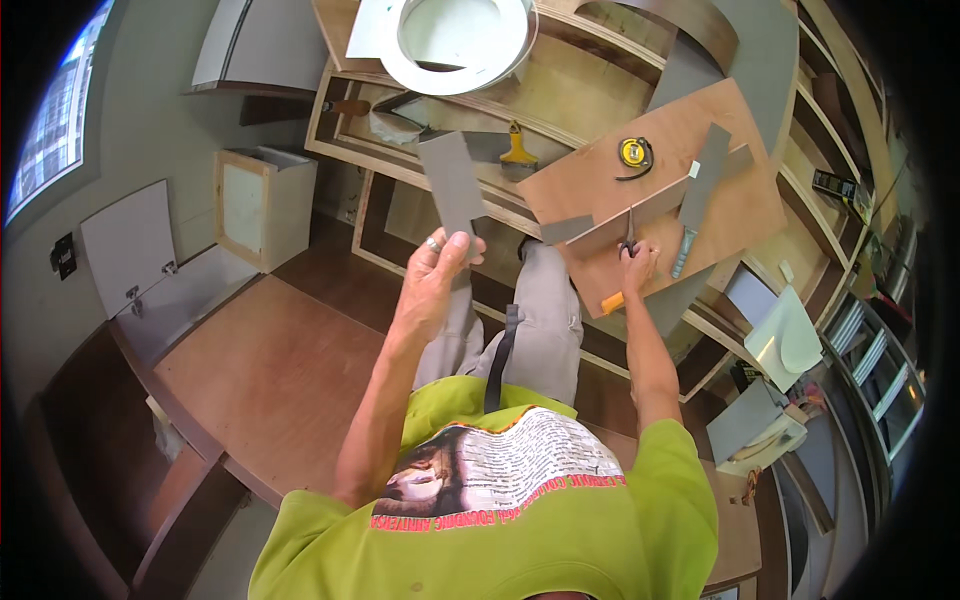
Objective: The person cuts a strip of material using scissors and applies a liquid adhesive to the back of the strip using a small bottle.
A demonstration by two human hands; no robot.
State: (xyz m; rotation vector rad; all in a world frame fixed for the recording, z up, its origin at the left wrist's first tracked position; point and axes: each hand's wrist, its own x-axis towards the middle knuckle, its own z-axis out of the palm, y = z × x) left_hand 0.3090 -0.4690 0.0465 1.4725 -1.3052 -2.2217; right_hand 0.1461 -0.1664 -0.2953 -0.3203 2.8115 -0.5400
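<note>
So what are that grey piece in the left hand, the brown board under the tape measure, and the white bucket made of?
The grey piece could be laminate: thin, flat, evenly matte. The brown board looks like plywood, seemingly unpainted, from its warm wood colour. The white bucket is probably plastic, given its smooth, rounded rim.

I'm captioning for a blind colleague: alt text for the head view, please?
A person's left hand holds up a flat grey strip while the right hand holds dark-handled scissors over a wooden board. A yellow tape measure lies on the board.
</note>
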